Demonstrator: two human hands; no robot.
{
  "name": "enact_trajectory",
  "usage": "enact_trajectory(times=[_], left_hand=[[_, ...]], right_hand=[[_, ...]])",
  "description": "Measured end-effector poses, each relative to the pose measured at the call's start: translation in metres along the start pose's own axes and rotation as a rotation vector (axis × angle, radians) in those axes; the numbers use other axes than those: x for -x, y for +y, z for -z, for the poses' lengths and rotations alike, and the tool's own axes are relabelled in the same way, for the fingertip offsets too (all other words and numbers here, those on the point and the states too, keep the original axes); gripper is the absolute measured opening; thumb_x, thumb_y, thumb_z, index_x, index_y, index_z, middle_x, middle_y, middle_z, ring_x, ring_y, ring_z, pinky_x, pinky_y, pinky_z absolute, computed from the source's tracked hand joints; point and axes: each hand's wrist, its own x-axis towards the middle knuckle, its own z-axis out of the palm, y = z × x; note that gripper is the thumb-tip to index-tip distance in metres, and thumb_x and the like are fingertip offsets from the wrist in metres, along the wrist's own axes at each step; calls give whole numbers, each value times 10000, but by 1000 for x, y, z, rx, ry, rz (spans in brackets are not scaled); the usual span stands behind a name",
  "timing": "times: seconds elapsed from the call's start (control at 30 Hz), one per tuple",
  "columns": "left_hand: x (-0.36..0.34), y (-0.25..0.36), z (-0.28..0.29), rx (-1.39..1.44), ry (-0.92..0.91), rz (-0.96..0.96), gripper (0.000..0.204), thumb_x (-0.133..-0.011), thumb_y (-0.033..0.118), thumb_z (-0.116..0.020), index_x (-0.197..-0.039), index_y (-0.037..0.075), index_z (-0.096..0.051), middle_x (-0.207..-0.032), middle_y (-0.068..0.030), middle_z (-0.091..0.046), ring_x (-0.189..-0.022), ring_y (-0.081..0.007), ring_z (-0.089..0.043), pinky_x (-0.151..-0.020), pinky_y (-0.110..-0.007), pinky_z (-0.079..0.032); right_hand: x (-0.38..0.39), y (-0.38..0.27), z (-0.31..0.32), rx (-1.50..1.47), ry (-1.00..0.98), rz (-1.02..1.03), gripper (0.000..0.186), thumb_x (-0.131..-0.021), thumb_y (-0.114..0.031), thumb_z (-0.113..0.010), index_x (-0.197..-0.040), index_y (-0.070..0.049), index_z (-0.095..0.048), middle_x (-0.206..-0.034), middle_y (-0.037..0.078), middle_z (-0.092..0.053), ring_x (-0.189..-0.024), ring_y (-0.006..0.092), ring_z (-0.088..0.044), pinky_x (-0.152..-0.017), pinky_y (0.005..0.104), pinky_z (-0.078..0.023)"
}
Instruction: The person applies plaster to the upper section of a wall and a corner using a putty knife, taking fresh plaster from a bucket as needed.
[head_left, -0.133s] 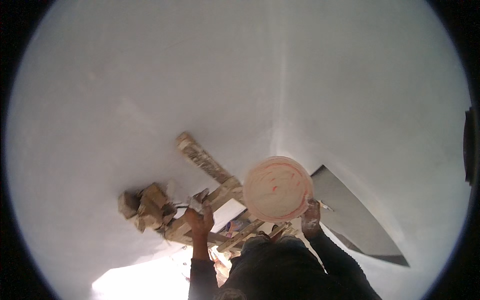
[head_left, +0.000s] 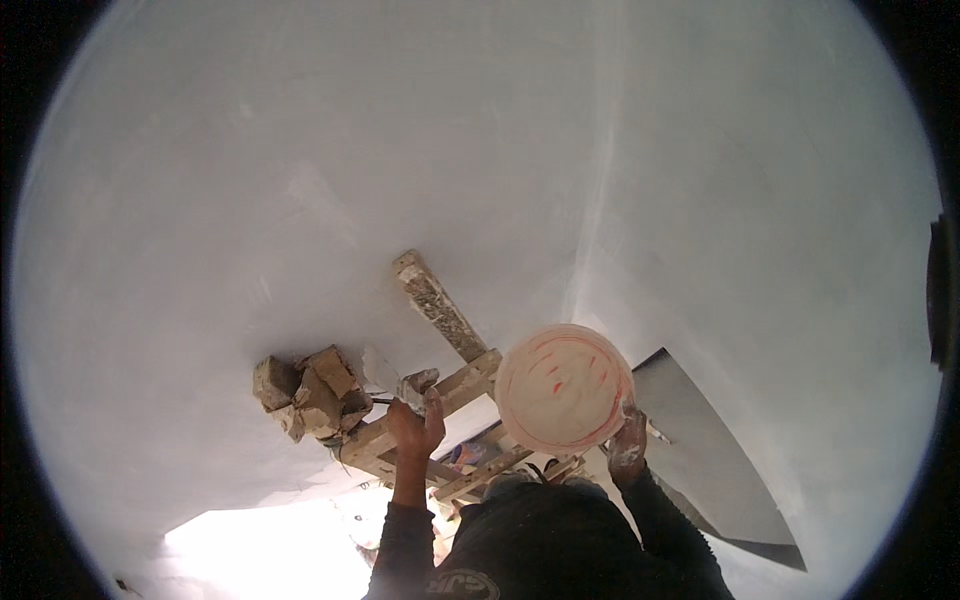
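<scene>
My right hand (head_left: pixel 628 445), smeared with white, grips the right side of a round bucket (head_left: pixel 548 447). Pale paste with red streaks shows inside it, seen from above. To the left my raised left hand (head_left: pixel 416 425) is closed around a plaster-smeared flat tool (head_left: pixel 416 387). A thin dark piece, perhaps its handle, sticks out on the left; its exact kind is too small to tell. The bucket and the tool are apart.
A wooden frame (head_left: pixel 470 385) of rough beams stands below and behind my hands, with a plaster-crusted plank (head_left: pixel 440 305) reaching out. Torn brown cardboard-like pieces (head_left: pixel 320 395) sit at its left end. Smooth pale walls (head_left: pixel 450 150) surround me. A grey panel (head_left: pixel 710 450) lies at the right.
The view has shifted a little, so the frame and the bucket appear slightly further right. Both hands keep their holds.
</scene>
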Motion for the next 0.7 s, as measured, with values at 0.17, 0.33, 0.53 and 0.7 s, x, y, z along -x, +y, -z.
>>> enact_trajectory(times=[0.17, 0.33, 0.53, 0.7], left_hand=[[4, -9, -2, 189, 66, 36, 275, -909, 187, -546, -1085, -3, -639, -1009, -171, -684, -943, -291, -654, -861, -410, -485], [5, -5, 0, 207, 85, -8, 263, -906, 155, -553, -1101, -6, -625, -1022, -170, -676, -957, -274, -647, -865, -406, -483], [8, -2, 5, 178, 112, 33, 236, -879, 82, -563, -1085, -26, -602, -988, -176, -674, -930, -281, -661, -826, -385, -502], [2, 11, 10, 377, 201, 53, 172, -915, 54, -568, -1070, -16, -585, -929, -120, -668, -859, -202, -654, -760, -319, -511]], right_hand=[[-3, -14, -48, 17, -89, -78, 319, -1029, -218, -399, -1217, 35, -452, -1136, 131, -503, -1038, 195, -518, -883, 343, -458], [4, -63, -94, -156, -81, -235, 320, -1034, -238, -378, -1221, 13, -445, -1085, 122, -509, -951, 184, -542, -764, 300, -484], [13, -53, -100, -223, -32, -184, 367, -1026, -321, -412, -1246, -30, -452, -1072, 87, -553, -928, 127, -546, -756, 288, -477], [19, -38, -97, -225, 73, -69, 452, -1000, -401, -448, -1240, -19, -470, -1092, 95, -568, -943, 153, -569, -728, 307, -499]])
